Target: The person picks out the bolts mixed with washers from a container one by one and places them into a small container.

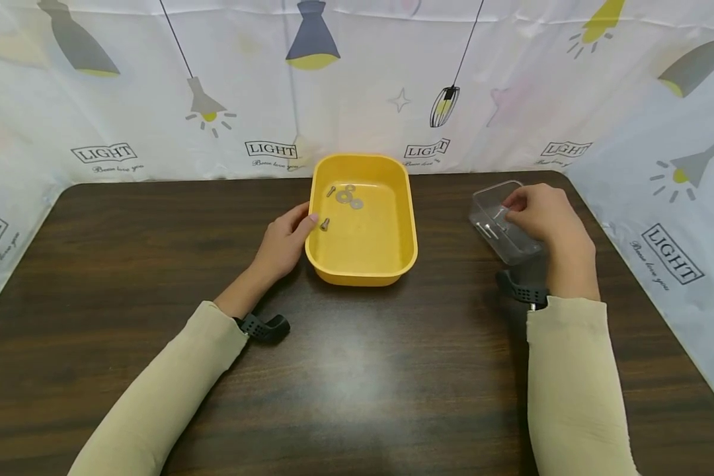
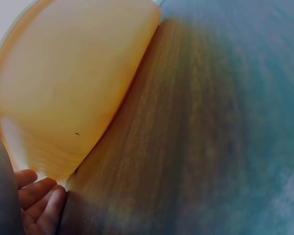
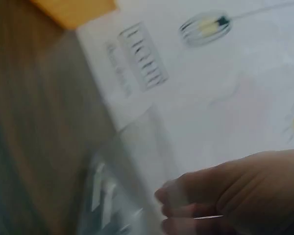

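A yellow plastic tray [image 1: 365, 264] stands near the back of the table. My left hand [image 1: 281, 243] grips its left side, thumb over the rim and fingers against the outer wall; the left wrist view shows these fingers [image 2: 41, 198] at the wall. Inside the tray lie two small screws [image 1: 324, 225] and several flat washers [image 1: 344, 197]. On the right, my right hand [image 1: 541, 208] reaches down into a clear plastic box [image 1: 502, 235] with shiny small metal parts [image 1: 489, 230] in it. Whether its fingertips pinch a part cannot be made out; the right wrist view is blurred.
The dark wooden table [image 1: 345, 370] carries both containers. A white curtain [image 1: 357, 86] printed with lamps hangs right behind the table's back edge and along its sides. The clear box is close to the right edge.
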Action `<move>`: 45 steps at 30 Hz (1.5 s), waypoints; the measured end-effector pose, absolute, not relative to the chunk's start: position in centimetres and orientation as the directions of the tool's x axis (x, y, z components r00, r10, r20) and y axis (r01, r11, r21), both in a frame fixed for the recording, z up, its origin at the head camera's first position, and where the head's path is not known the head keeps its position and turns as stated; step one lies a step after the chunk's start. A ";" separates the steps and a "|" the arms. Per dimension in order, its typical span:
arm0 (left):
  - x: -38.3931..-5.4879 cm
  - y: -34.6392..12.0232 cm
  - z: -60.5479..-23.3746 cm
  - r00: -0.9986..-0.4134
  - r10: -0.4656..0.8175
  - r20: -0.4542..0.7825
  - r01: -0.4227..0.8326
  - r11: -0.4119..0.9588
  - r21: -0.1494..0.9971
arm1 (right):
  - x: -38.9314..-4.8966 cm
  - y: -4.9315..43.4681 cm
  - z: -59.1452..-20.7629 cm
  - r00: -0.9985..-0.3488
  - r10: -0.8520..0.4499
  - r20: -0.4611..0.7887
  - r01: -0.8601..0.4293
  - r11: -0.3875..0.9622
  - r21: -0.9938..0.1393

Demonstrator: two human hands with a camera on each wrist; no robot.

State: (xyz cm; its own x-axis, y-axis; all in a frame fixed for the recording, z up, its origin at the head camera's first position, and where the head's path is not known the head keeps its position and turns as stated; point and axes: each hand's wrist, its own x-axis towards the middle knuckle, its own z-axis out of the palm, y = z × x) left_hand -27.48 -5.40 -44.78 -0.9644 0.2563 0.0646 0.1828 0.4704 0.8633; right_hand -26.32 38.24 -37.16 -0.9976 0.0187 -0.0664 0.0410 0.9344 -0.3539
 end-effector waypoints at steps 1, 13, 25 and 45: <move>-27.5 -5.4 -44.8 -0.964 0.256 0.064 0.183 0.470 0.864 | -26.0 37.6 -36.5 -0.999 0.028 -0.027 0.036 0.931 -0.364; -27.4 -5.8 -45.1 -0.971 0.235 0.051 0.159 0.470 0.868 | -24.2 23.5 -31.4 -0.970 -0.208 0.124 -0.242 0.822 -0.515; -27.2 -5.9 -45.2 -0.972 0.228 0.050 0.159 0.487 0.859 | -25.6 15.5 -33.8 -0.912 -0.411 0.011 -0.352 0.765 -0.539; -27.4 -5.1 -44.9 -0.965 0.251 0.076 0.193 0.484 0.854 | -27.2 12.8 -38.2 -0.854 -0.488 -0.178 -0.398 0.835 -0.379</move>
